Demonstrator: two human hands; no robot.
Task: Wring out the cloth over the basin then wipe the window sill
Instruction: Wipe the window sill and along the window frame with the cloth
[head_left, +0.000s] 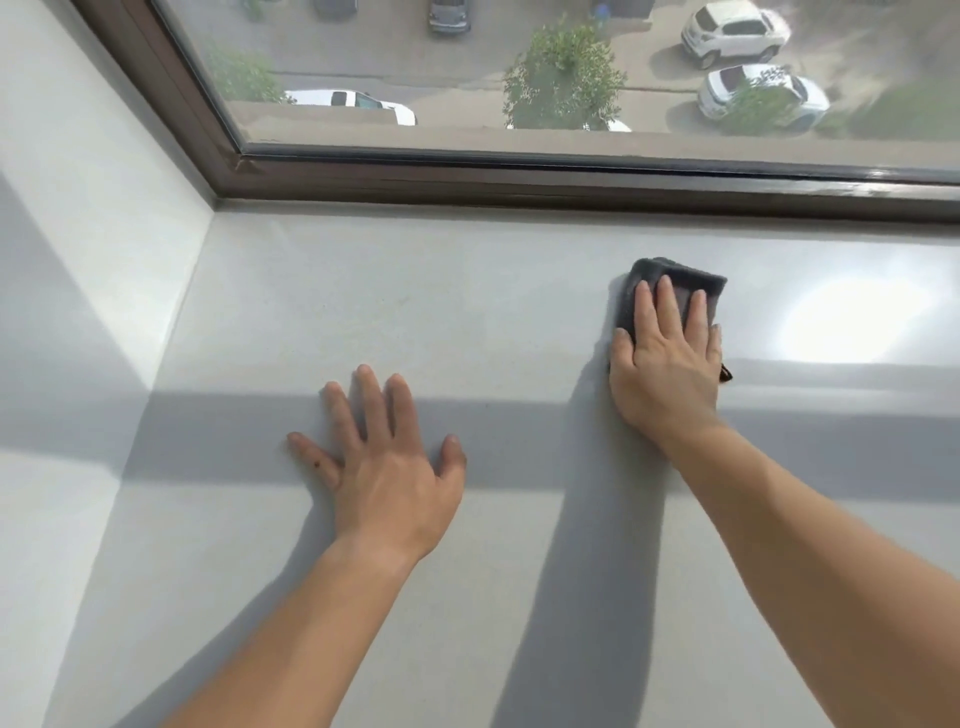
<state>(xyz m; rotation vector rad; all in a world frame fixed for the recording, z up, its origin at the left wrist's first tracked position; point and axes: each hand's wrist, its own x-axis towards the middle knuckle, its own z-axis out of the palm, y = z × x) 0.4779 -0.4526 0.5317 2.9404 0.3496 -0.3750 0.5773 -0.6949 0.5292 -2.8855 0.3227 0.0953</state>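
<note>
Right hand (667, 369), fingers (670, 306) straight, presses cloth (675, 274) beneath onto sill (363, 291); left hand (389, 478) splayed flat.

A dark brown window frame (519, 182) runs across the top and up the left side, its two lengths meeting in a corner. Through the glass (467, 57) a paved street (649, 62) lies below, seen from above: two white cars (735, 31) parked at the right, another white vehicle (353, 101) at the left, a grey car (449, 13) at the upper edge, and a leafy tree (563, 73) between them. A pale wall (78, 208) rises at the left. Daylight falls on the light grey window sill (363, 286), with a bright glare (852, 322) at the right and a broad band of shadow (208, 436) crossing it from side to side
</note>
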